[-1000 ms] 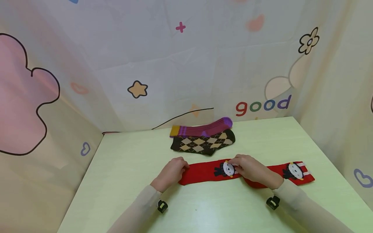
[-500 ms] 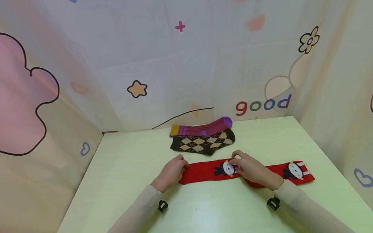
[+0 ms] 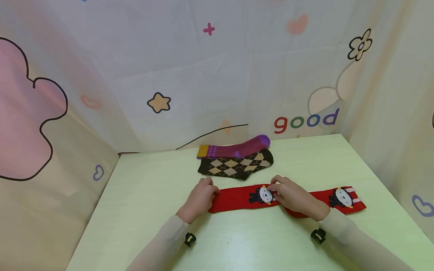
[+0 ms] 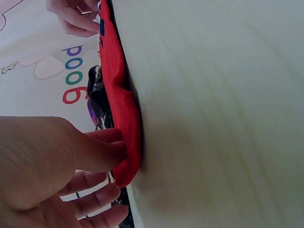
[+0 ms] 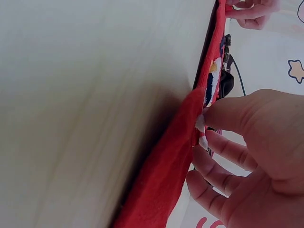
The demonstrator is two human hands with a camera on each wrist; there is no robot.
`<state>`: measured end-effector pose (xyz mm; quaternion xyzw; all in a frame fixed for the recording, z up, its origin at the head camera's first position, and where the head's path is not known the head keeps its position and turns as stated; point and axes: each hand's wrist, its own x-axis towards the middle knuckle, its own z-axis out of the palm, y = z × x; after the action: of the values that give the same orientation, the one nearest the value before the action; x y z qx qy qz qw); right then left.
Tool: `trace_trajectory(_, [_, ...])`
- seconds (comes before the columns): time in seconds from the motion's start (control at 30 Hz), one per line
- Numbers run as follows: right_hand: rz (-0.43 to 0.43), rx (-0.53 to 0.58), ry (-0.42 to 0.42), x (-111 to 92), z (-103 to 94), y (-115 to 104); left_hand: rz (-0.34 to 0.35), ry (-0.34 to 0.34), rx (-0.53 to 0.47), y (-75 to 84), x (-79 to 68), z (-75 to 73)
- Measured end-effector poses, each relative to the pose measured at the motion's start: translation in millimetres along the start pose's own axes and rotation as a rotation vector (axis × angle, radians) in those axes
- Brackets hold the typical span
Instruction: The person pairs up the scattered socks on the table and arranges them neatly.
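A red sock (image 3: 234, 198) with a white-faced animal on it lies flat across the table in the head view. The left hand (image 3: 200, 197) is at its plain left end; thumb and index finger (image 4: 104, 135) pinch the cloth while the other fingers stay loose beyond. At the patterned end, the right hand (image 3: 294, 197) pinches the striped cuff (image 5: 201, 123) between thumb and a finger, with another finger raised. A second matching red sock (image 3: 342, 199) lies to the right, partly hidden under the right hand and wrist.
Behind the red socks lie a dark argyle sock (image 3: 234, 166) and, farther back, a purple striped sock (image 3: 230, 150) with a yellow cuff. The light table (image 3: 156, 177) ends at a printed cloth backdrop (image 3: 196, 82), with cloth on both sides too.
A finger of the right hand has lifted off the sock since one second ago. The left hand's fingers have risen slightly at the knuckles. The socks keep their places.
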<state>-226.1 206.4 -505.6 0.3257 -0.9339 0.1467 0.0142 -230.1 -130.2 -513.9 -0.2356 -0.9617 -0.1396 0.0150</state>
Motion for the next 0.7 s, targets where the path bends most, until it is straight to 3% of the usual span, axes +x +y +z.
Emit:
trace_trajectory(0.27, [0.002, 0.008, -0.006, -0.3, 0.2, 0.2, 0.028, 0.005, 0.065, 1.0, 0.4, -0.7])
trace_trajectory(0.7, [0.002, 0.032, -0.016, 1.0, 0.3, 1.4, 0.020, -0.013, 0.039, 1.0, -0.6, -1.8])
